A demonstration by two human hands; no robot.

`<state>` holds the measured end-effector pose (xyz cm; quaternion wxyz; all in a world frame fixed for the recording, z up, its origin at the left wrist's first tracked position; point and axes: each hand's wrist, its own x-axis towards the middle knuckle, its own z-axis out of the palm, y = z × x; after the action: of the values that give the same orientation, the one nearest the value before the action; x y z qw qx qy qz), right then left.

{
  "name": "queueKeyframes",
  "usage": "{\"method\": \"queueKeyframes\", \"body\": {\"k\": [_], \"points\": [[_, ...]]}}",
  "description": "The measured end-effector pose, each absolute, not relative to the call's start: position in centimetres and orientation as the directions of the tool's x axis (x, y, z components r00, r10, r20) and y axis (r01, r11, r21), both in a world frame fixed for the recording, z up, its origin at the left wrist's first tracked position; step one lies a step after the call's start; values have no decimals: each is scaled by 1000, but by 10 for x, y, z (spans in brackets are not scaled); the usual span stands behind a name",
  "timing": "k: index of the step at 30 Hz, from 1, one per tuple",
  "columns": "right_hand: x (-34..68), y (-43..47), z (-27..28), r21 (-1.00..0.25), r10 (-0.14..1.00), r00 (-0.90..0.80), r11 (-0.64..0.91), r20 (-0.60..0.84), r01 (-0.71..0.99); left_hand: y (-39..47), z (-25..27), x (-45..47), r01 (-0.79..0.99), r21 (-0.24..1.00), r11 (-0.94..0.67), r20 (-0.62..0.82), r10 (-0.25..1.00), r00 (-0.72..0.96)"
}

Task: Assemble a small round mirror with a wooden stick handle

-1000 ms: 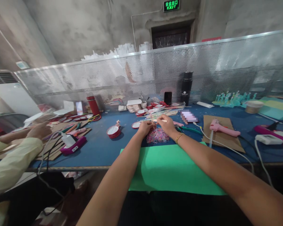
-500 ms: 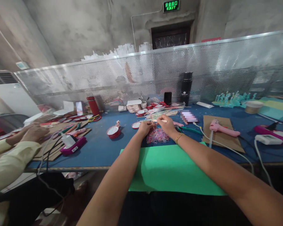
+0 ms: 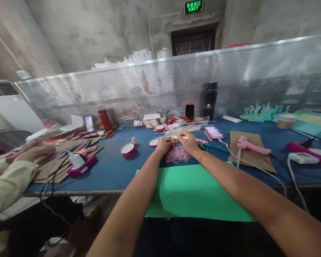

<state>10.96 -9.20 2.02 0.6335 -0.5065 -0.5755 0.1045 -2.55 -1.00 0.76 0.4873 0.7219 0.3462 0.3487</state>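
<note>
Basically, both hands met over the pile of small rubber bands (image 3: pixel 178 155), which lay on the blue table (image 3: pixel 115 171) just beyond the far edge of the green sheet (image 3: pixel 192 192). The pile sat directly under and slightly nearer the camera than the fingertips, so neither hand was clearly closer; the left hand (image 3: pixel 163 145) touched its left margin, the right hand (image 3: pixel 188 142) its far-right margin.

The right hand pinched a thin pale stick (image 3: pixel 184 137) between thumb and fingers. The stick's long axis ran left-right, roughly parallel to the table edge, free tip pointing right. The left hand's fingers were curled toward the stick's other end; whether they gripped a band or the stick was too small to tell.

Off to the right, well apart: pink glue gun (image 3: pixel 250 145) on cardboard (image 3: pixel 256 160), nozzle pointing left, cord trailing off the edge. A red-rimmed round lid (image 3: pixel 128 150) lay to the left.

A co-worker's hand (image 3: pixel 33 151) in a pale yellow sleeve worked at far left, separate.

Readable text: green "EXIT" sign (image 3: pixel 193 6) above the door, with Chinese characters over it. Black flask (image 3: pixel 211 100) carried a small white logo, unreadable.
</note>
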Motion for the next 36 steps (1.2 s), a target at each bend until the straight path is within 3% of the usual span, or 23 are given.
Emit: {"method": "queueKeyframes", "body": {"k": [36], "points": [[108, -93, 22, -781, 717, 331, 487, 613, 391, -25, 23, -25, 162, 942, -295, 168, 829, 533]]}}
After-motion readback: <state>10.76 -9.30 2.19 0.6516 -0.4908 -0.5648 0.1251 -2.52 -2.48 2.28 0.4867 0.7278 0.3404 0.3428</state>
